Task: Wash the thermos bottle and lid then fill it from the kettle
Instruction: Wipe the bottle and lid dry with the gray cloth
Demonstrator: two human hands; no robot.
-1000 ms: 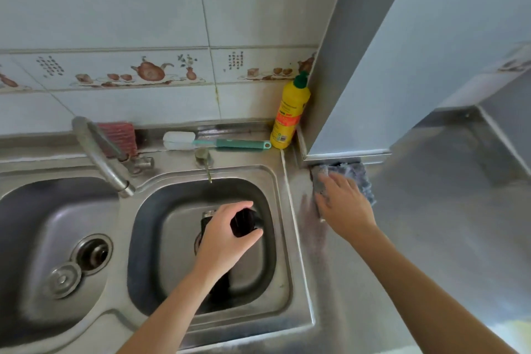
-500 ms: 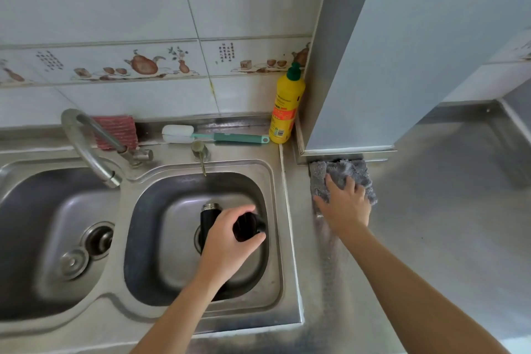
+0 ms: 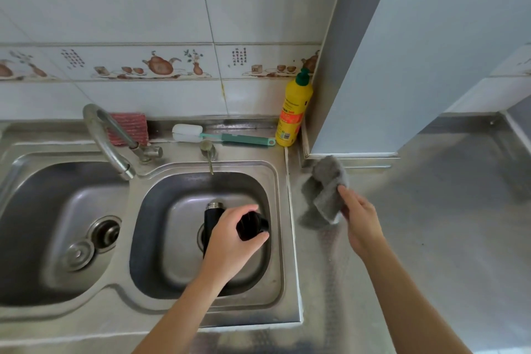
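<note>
Steel basins and worktop fill the view, and the washing looks barely begun. Nearest, the left hand reaches over the right-hand sink basin, its fingers curled round the black thermos lid and holding it above the bowl. Just left of that hand the black thermos bottle stands in the same basin, its steel mouth uncovered and pointing up. To the right, over the steel counter, the right hand pinches a grey cloth between thumb and fingers, lifted clear of the surface.

Farther back, the faucet spout hangs over the left basin and no water shows running. A bottle brush lies on the ledge behind the sink, with a red scouring pad to its left and a yellow detergent bottle at its right end.

So the lid is off; scrubbing, rinsing and filling appear still ahead, and no kettle is in view.
</note>
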